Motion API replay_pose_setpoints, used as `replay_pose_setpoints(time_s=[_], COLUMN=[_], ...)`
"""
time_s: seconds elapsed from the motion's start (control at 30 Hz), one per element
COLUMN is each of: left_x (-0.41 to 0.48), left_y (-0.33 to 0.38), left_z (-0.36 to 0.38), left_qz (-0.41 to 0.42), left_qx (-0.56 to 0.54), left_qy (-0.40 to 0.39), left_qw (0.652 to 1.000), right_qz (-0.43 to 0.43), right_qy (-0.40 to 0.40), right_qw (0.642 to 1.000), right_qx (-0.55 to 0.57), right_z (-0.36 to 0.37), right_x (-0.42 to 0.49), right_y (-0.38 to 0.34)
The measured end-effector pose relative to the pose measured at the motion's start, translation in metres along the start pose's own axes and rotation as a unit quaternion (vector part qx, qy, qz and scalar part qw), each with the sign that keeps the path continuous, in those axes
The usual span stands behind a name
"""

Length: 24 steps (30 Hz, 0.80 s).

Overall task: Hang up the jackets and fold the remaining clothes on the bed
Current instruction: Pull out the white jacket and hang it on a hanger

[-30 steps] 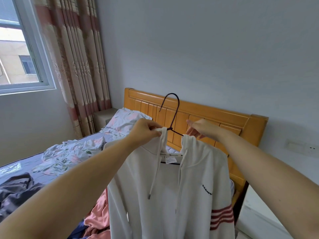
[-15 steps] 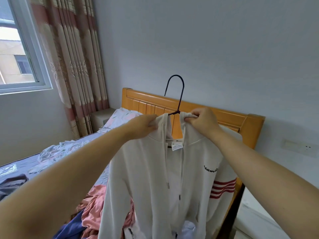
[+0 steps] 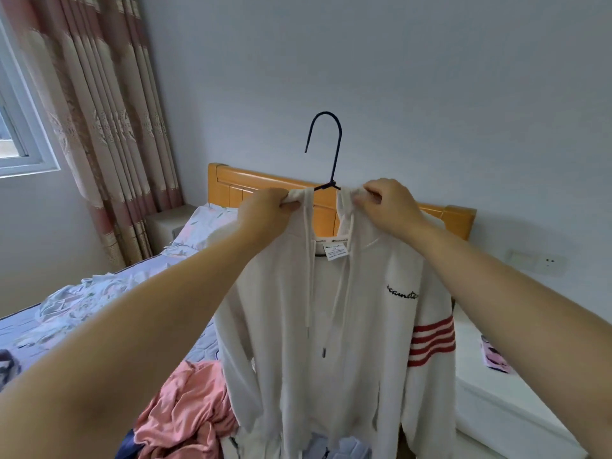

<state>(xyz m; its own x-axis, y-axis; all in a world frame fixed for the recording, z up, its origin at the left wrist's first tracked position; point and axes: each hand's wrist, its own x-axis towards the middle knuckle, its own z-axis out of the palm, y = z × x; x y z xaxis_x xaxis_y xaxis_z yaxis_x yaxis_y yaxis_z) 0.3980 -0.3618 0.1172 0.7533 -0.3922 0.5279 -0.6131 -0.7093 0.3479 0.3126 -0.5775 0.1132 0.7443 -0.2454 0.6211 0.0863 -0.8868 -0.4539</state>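
Observation:
A white hooded jacket point(image 3: 334, 326) with red sleeve stripes hangs in front of me on a dark wire hanger point(image 3: 331, 144), whose hook sticks up above the collar. My left hand point(image 3: 265, 210) grips the left side of the collar. The collar's right side is pinched by my right hand point(image 3: 384, 203). The hanger's shoulders are hidden inside the jacket. Below it on the bed point(image 3: 185, 339) lie a pink garment point(image 3: 185, 409) and a dark blue one point(image 3: 127, 448).
The orange wooden headboard point(image 3: 258, 183) stands against the grey wall behind the jacket. A pillow point(image 3: 202, 226) and crumpled floral bedding point(image 3: 76, 303) lie to the left. Curtains point(image 3: 99, 111) and a window point(image 3: 20, 134) are far left; a white nightstand point(image 3: 503, 412) is at right.
Both hands have lifted the jacket and hanger higher, so the hook now stands against the wall above the headboard. My view has tilted up and to the right.

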Motion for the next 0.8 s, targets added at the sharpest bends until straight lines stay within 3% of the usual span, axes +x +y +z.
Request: replay_pose_setpoints(time_s=[0.13,0.3,0.37,0.43,0.6,0.8], left_x=[0.008,0.015,0.018,0.023,0.023,0.006], left_y=[0.017,0.054,0.071,0.083,0.113,0.152], left_z=[0.023,0.067,0.081,0.094,0.110,0.108], left_qz=[-0.034,0.006,0.021,0.032,0.062,0.148], left_qx=[-0.029,-0.069,-0.080,-0.103,-0.143,-0.247], left_qy=[0.059,0.059,0.053,0.045,0.014,-0.039], left_qw=[0.997,0.996,0.995,0.993,0.988,0.957], right_qz=[0.086,0.144,0.130,0.122,0.172,0.273], right_qy=[-0.026,-0.156,-0.215,-0.225,-0.156,0.046], right_qw=[0.993,0.946,0.934,0.941,0.954,0.932], right_qx=[-0.071,-0.244,-0.252,-0.220,-0.191,-0.233], right_z=[-0.035,-0.070,-0.081,-0.092,-0.122,-0.155], right_x=[-0.008,-0.015,-0.016,-0.022,-0.051,-0.108], right_y=[0.061,0.091,0.094,0.098,0.100,0.085])
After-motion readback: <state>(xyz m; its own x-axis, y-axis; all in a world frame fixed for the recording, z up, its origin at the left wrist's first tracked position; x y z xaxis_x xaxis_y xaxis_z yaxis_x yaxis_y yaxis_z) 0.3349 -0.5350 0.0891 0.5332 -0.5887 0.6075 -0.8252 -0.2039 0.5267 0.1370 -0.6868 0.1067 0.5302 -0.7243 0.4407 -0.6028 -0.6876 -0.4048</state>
